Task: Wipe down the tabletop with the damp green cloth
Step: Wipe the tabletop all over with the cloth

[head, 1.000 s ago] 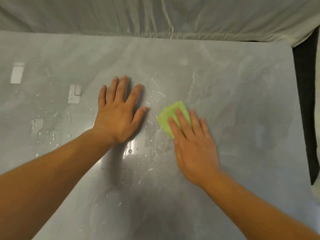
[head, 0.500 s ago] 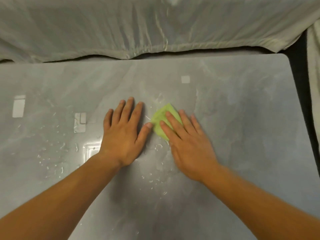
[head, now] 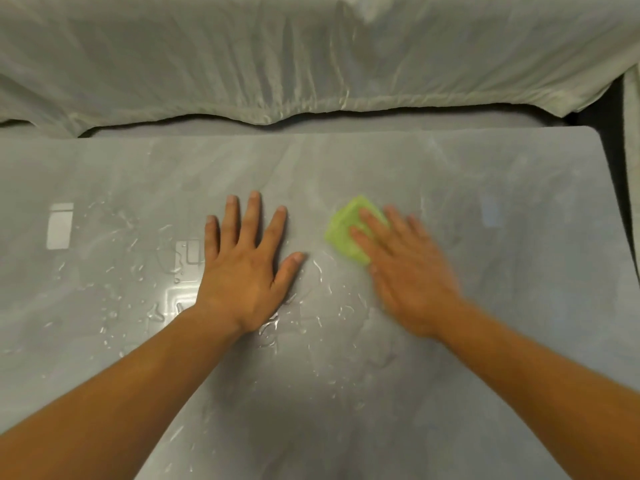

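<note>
The grey marble-look tabletop (head: 502, 271) fills most of the view and carries water droplets and streaks around its middle and left. A small folded green cloth (head: 343, 233) lies flat on it, right of centre. My right hand (head: 405, 271) presses on the cloth with flat fingers covering its right half; the hand is motion-blurred. My left hand (head: 246, 268) rests palm down on the wet surface to the left of the cloth, fingers spread, apart from it and holding nothing.
A pale draped sheet (head: 311, 57) hangs along the table's far edge. A dark gap (head: 620, 188) runs beside the table's right edge. Bright light reflections (head: 60, 225) show on the left of the tabletop.
My right hand has slid the cloth to the right, away from my left thumb. My view has tilted up, so more of the sheet shows. The left hand stays planted.
</note>
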The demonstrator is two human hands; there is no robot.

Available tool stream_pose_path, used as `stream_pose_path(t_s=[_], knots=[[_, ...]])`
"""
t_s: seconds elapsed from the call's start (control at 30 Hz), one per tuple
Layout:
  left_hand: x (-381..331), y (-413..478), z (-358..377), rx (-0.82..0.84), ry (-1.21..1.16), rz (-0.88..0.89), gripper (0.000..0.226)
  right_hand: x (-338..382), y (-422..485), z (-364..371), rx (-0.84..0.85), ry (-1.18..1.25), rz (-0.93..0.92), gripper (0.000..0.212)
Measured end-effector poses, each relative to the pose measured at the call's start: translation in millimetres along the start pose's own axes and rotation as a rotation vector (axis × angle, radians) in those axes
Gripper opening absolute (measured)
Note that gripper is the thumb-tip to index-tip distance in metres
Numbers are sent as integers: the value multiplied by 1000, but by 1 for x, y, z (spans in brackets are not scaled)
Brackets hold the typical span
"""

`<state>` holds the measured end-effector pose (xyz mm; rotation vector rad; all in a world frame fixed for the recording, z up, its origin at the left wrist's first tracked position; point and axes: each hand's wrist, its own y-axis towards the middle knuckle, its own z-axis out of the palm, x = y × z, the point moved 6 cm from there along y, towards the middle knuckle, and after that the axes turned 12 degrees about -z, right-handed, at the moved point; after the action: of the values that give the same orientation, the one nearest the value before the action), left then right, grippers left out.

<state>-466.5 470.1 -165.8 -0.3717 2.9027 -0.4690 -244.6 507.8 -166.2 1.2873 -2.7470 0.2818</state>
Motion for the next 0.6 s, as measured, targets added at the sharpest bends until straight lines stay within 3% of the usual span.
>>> stream_pose_path(t_s=[0.17, 0.23, 0.33, 0.4, 0.47, 0.6], knots=[[3, -1, 2, -15, -10, 13, 70, -83, 49, -18, -122, 97, 528, 63], [3, 0, 2, -25, -18, 10, 70, -58, 64, -19, -137, 66, 481, 64], [3, 0, 0, -39, -42, 9, 68, 10, 51, -4, -42, 3, 109, 61], [4, 0, -1, -38, -52, 19, 68, 20, 41, -2, 18, 9, -24, 59], [7, -1, -3, -51, -54, 30, 68, -2, 54, -7, -1, 7, 24, 59], [9, -1, -1, -76, -38, 48, 68, -41, 100, -19, -100, 25, 352, 60]])
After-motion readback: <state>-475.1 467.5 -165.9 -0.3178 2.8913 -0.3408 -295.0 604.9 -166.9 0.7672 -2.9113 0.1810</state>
